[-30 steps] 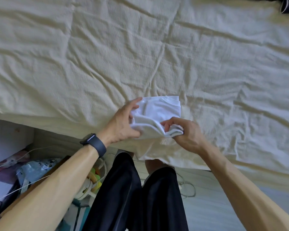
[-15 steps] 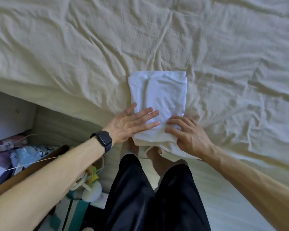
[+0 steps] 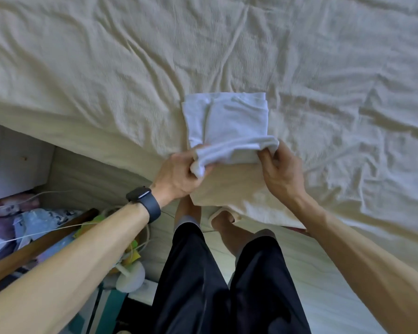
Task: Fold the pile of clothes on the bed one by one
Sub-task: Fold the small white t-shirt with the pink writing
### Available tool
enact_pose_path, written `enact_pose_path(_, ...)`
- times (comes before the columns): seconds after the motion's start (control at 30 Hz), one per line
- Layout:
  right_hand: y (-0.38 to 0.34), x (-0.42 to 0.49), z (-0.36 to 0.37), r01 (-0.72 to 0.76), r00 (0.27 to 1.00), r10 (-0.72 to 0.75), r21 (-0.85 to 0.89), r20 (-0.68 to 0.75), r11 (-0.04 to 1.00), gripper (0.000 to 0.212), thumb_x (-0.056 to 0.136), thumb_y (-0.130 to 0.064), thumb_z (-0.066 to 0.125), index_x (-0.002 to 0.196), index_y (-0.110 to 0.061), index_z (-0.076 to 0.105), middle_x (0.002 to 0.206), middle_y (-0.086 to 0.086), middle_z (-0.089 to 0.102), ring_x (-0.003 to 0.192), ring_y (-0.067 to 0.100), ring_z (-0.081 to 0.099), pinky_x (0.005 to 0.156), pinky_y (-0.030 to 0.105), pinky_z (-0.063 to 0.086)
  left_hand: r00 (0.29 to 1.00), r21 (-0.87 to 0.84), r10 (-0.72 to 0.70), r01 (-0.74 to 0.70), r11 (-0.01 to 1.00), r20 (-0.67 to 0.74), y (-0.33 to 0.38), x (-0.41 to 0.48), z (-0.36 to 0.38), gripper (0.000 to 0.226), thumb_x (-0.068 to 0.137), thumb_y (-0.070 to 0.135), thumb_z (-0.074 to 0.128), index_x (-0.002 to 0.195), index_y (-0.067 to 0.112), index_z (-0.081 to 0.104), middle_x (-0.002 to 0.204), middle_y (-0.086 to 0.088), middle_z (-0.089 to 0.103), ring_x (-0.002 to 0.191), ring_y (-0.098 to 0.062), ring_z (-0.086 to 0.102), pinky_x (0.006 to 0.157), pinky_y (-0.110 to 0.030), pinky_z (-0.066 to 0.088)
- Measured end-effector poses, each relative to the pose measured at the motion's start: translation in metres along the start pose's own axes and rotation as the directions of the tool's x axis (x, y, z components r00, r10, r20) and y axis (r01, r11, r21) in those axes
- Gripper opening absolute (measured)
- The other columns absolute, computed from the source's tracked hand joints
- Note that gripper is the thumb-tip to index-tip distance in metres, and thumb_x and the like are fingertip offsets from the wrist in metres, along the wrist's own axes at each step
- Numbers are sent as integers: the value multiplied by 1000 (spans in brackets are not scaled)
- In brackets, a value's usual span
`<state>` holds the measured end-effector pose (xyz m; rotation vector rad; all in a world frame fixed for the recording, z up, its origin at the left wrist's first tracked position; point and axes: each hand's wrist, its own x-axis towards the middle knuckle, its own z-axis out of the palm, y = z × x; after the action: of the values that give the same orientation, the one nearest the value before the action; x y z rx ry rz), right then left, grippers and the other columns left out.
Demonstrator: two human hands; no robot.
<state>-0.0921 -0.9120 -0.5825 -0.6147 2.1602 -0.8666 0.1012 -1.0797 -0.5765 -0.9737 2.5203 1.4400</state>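
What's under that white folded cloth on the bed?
The cream bedsheet lies under the white cloth and shows all round it. The left hand and right hand hold its near edge up, baring sheet there. The flat far part covers whatever is beneath.
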Motion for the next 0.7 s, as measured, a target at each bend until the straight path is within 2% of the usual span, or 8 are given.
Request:
enact_pose_path(0.07,-13,15,2,-59,996,61,41,-70,997,42,102,-48,53,73,-20,41,58,-12,42,52,6,37,48,20,29,963,-378,-271,252,891,3,6,15,-7,27,82,59,60,105,50,71,106,19,74,101,-3,68,87,-22,51)
enact_pose_path(0.13,-23,29,7,-100,989,106,62,-104,993,43,102,-52,51,73,-23,40,58,-14,41,52,4,39,48,19,30,898,-582,-433,396,710,83,-2,30,-16,49,85,59,61,112,20,73,111,-5,74,108,-22,68,98,-39,53)
enact_pose_path(0.2,-27,39,14,-118,983,129,86,-130,989,40,103,-52,48,79,-21,46,61,-12,46,53,3,44,48,19,33,875,-564,-479,428,706,65,-9,38,-21,49,95,53,58,107,8,70,104,-5,76,101,-21,70,92,-36,55)
enact_pose_path(0.27,-31,46,20,-123,979,134,81,-150,989,36,105,-53,44,86,-22,48,62,-16,53,55,1,48,50,19,35,875,-454,-484,431,780,0,-14,43,-17,40,101,49,51,97,13,68,88,4,75,83,-11,69,74,-28,53)
enact_pose_path(0.33,-32,52,23,-135,973,140,38,-185,990,34,105,-55,40,84,-28,43,62,-23,53,54,1,48,48,18,34,869,-367,-489,431,824,-75,-13,49,-13,46,101,53,47,97,11,64,84,-6,69,76,-12,64,67,-33,48)
enact_pose_path(0.43,-37,63,24,-187,961,171,-55,-218,981,37,101,-65,31,85,-32,40,60,-13,53,56,5,52,49,24,32,841,-312,-505,435,845,-195,-7,57,-11,44,100,56,45,90,17,59,69,7,58,63,0,55,55,-17,38)
enact_pose_path(0.5,-40,72,25,-214,956,185,-110,-227,971,40,100,-68,28,86,-33,39,61,-9,50,56,8,51,50,31,30,809,-312,-526,445,839,-262,-1,61,-10,43,101,56,45,81,18,53,62,9,52,59,-2,52,53,-16,37)
enact_pose_path(0.7,-42,93,31,-325,932,268,-236,-243,916,44,102,-66,24,90,-27,42,65,-12,49,59,2,42,52,30,26,722,-358,-631,530,769,-285,5,78,-10,49,100,59,44,69,21,42,58,11,49,55,-8,47,52,-25,34)
